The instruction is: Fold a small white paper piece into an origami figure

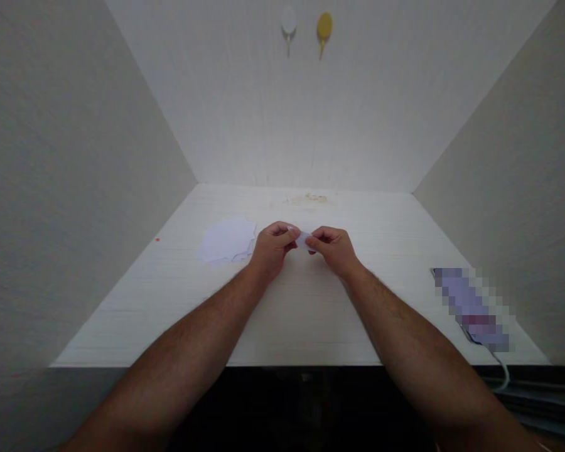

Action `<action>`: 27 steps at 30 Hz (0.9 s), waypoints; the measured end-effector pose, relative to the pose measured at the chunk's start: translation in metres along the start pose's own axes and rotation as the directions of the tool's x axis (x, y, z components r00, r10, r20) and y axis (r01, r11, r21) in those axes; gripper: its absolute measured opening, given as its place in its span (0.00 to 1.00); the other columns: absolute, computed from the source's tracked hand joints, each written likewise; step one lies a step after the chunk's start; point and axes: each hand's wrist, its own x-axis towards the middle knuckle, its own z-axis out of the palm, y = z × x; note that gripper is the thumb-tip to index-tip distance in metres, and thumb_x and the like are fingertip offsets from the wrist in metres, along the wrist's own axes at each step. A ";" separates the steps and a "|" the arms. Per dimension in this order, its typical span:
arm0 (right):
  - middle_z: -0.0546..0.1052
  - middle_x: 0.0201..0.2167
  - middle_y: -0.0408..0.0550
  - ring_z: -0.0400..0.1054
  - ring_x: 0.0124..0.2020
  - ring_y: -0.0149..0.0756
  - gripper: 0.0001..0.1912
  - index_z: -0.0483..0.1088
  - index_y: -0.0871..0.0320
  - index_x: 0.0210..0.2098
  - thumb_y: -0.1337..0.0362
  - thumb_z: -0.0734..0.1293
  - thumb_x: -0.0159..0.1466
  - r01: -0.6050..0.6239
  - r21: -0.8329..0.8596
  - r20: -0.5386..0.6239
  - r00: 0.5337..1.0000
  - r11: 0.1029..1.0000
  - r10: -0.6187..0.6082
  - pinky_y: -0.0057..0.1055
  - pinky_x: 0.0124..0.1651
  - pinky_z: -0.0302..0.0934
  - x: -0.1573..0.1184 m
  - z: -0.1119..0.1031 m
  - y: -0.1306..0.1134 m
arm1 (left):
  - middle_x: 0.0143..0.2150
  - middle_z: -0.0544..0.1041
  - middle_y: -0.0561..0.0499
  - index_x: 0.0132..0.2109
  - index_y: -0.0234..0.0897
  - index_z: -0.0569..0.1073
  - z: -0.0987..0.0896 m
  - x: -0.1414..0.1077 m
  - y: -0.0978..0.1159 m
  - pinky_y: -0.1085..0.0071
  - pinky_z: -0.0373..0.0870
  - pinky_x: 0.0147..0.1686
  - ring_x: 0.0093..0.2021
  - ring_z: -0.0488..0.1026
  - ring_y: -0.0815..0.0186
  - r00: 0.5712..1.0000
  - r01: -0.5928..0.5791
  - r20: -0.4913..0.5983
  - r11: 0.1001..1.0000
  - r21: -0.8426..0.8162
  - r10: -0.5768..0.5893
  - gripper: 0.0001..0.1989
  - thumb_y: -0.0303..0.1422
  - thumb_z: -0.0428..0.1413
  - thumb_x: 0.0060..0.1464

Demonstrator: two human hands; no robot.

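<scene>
A small piece of white paper (303, 240) is stretched between my two hands above the middle of the table. My left hand (275, 245) pinches its left end with thumb and fingers. At the other end, the thumb and fingers of my right hand (333, 247) are closed on it. Parts of the paper are hidden behind the fingers, so its full shape does not show. Left of my left hand lies a loose pile of white paper sheets (226, 241), with uneven edges.
The white table (301, 333) is walled on three sides. At the right lies a blurred-out phone-like device (468, 307) with a white cable (506, 373). A brownish stain (315, 198) marks the back. One white hook (289, 24) and one yellow hook (324, 26) are on the back wall.
</scene>
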 end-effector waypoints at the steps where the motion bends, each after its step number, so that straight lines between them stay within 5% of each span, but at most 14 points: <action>1: 0.73 0.18 0.41 0.64 0.21 0.28 0.13 0.72 0.58 0.24 0.55 0.72 0.53 0.007 -0.019 -0.010 1.000 1.000 -0.007 0.27 0.26 0.58 0.000 0.001 0.000 | 0.25 0.74 0.54 0.26 0.34 0.73 -0.001 0.001 0.000 0.72 0.67 0.30 0.27 0.71 0.70 1.000 -0.001 -0.007 1.000 0.007 0.001 0.10 0.30 0.67 0.40; 6: 0.75 0.22 0.43 0.64 0.22 0.27 0.10 0.74 0.58 0.27 0.57 0.72 0.53 0.029 -0.068 -0.067 0.997 0.997 -0.034 0.27 0.27 0.58 0.000 0.003 0.000 | 0.24 0.73 0.54 0.24 0.34 0.74 -0.002 0.003 -0.001 0.73 0.64 0.30 0.27 0.69 0.71 1.000 -0.012 0.002 0.999 0.035 0.012 0.08 0.28 0.67 0.37; 12: 0.72 0.20 0.40 0.60 0.21 0.26 0.09 0.72 0.59 0.23 0.59 0.72 0.52 0.041 0.003 0.007 0.999 0.999 -0.041 0.27 0.26 0.55 -0.001 0.001 -0.006 | 0.22 0.73 0.54 0.23 0.35 0.74 0.001 -0.001 0.004 0.74 0.63 0.28 0.26 0.68 0.72 1.000 0.013 0.006 1.000 -0.003 -0.013 0.07 0.26 0.66 0.36; 27: 0.73 0.18 0.42 0.66 0.21 0.28 0.11 0.72 0.60 0.26 0.57 0.71 0.53 -0.089 -0.043 -0.021 0.996 0.995 0.089 0.26 0.25 0.60 0.001 0.002 -0.008 | 0.19 0.67 0.57 0.29 0.35 0.73 -0.003 0.004 0.001 0.75 0.59 0.22 0.20 0.63 0.73 0.996 0.026 -0.081 0.999 0.033 -0.024 0.10 0.33 0.66 0.41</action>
